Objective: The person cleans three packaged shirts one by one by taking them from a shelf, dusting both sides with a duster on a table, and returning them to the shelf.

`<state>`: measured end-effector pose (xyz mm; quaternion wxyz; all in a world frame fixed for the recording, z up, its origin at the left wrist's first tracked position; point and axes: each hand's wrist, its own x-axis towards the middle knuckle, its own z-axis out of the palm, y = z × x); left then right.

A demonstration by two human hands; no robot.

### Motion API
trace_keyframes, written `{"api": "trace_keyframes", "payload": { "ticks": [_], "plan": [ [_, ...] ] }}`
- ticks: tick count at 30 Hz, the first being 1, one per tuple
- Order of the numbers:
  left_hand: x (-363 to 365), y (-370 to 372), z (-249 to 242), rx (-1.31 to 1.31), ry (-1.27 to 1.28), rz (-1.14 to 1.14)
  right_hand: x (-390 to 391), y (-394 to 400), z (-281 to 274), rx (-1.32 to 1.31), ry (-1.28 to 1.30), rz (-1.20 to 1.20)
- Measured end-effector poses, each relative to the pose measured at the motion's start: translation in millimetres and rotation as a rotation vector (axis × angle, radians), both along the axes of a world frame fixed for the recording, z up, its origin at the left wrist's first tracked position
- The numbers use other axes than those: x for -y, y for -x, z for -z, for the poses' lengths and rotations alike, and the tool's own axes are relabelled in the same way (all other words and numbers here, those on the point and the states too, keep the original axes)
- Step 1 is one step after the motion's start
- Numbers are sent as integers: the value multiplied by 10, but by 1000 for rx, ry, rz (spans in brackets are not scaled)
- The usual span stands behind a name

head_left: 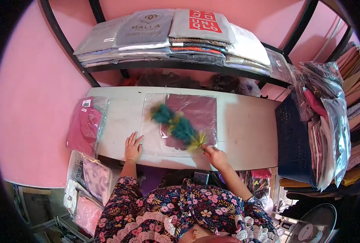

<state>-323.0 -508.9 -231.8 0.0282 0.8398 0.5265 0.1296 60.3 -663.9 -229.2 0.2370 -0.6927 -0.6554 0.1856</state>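
My right hand [216, 157] is closed round the handle end of a green and yellow feather duster [182, 129]. The duster slants up and to the left over a clear plastic bag [153, 139] with a folded maroon cloth [200, 109] in it, and its feathers are blurred. The bag lies flat on the white table, partly hidden by the duster. Fingers spread, my left hand [133, 148] rests on the table at the bag's lower left edge, holding nothing.
A bagged pink garment [84, 125] lies at the white table's [244, 121] left end. Stacked bagged clothes [143, 30] fill the shelf behind. A dark blue basket [294, 141] of garments stands at the right, above a fan [313, 227]. More packages [89, 212] are at lower left.
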Motion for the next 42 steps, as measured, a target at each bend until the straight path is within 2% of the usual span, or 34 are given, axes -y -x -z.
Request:
{"api": "trace_keyframes", "payload": {
  "ticks": [1, 5, 7, 8, 10, 11, 16, 19, 20, 22, 24, 27, 29, 32, 33, 37, 39, 42],
  "plan": [
    [0, 1, -5, 9, 14, 4, -2, 22, -59, 11, 63, -46],
    [15, -2, -16, 22, 48, -9, -22, 24, -78, 15, 52, -9],
    [10, 1, -6, 27, 38, -8, -41, -67, -34, 39, 50, 152],
    [9, 6, 1, 29, 31, -9, -46, -125, -13, 40, 50, 151],
    [6, 11, 16, 17, 23, -13, -62, -171, -104, -34, -55, 320],
    [3, 14, 30, 7, 13, -16, -34, -209, -156, -39, 1, 352],
    [12, 1, -9, 15, 29, -10, 91, -202, -124, -64, 5, 339],
    [12, 2, -4, 28, 35, -4, 178, -133, 24, -61, -26, 148],
    [5, -1, -7, 30, 36, -6, 222, -114, 49, -57, -36, 152],
    [2, -4, -1, 45, 21, 1, 267, -78, -43, -17, 1, 27],
    [12, 3, 1, 59, 5, 7, 271, -87, -90, -7, 22, 55],
    [9, 1, 3, 58, 10, 4, 248, -150, -82, -88, -78, 192],
    [7, -11, 0, 60, 12, -2, 242, -193, -38, -107, -40, 299],
    [22, 0, 2, 51, 24, -6, 310, -164, -64, -87, -47, 180],
    [37, 6, 2, 51, 32, -11, 325, -161, -84, -62, 59, 125],
    [13, -8, -5, 45, 28, -19, 383, -188, -46, 2, 127, 83],
    [-9, -37, -17, 53, 19, -17, 324, -232, 82, -65, -98, 261],
    [14, -20, -17, 44, 1, -17, 315, -268, 61, -128, -158, 350]
  ]
}}
